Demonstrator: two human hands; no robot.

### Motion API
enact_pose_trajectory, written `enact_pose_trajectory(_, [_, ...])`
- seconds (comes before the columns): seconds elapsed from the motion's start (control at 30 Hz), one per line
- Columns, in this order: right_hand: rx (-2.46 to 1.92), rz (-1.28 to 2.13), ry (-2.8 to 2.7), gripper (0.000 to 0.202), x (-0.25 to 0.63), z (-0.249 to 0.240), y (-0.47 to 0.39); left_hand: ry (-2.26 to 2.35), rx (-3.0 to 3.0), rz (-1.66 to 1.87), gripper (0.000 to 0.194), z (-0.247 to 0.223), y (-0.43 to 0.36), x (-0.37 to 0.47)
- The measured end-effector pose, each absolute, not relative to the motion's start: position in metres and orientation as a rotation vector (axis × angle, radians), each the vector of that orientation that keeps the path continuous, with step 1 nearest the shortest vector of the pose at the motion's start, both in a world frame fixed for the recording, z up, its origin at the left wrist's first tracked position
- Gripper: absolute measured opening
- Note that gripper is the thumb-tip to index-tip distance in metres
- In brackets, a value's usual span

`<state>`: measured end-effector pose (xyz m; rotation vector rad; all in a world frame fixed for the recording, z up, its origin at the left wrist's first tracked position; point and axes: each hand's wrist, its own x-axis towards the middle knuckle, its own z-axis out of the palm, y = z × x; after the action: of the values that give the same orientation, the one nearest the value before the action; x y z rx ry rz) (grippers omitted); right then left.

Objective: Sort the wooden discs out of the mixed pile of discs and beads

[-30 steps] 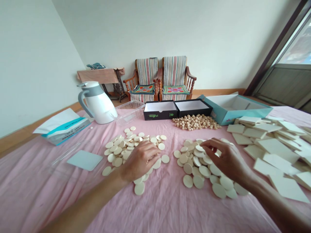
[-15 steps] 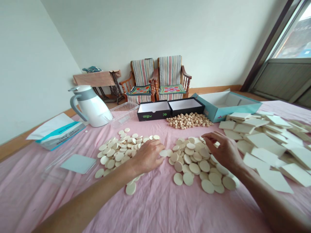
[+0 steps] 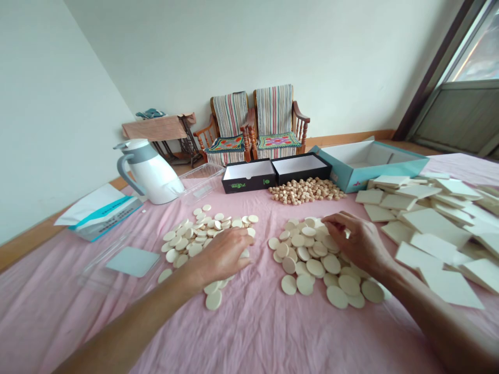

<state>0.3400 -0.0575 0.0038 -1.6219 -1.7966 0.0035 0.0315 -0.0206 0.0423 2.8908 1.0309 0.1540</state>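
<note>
Nearer than the cubes (image 3: 306, 191), it's left hand (image 3: 226, 255) over left discs (image 3: 195, 250), right hand (image 3: 356, 241) over right discs (image 3: 315, 268) — parted, seemingly, for each hand's reach — and I can't tell either grip.

left grip (image 3: 228, 252): back up, fingers pointing inward | right grip (image 3: 358, 241): fingers curled inward

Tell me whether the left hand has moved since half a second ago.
Yes: the left hand has moved left, judged against the left black box.
</note>
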Motion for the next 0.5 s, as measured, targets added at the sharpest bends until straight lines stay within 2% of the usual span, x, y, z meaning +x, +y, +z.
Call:
enact_pose_trajectory(0.2, [-1.614,-0.019,-1.806,0.022,0.34,0.003,-0.058,1.177,2.888,0.079,0.008,0.038,-0.04,0.022])
enact_pose_trajectory(0.5, [-1.577,0.005,-1.766,0.018,0.342,0.004,-0.059,1.139,2.776,0.31,0.007,0.039,-0.032,0.032])
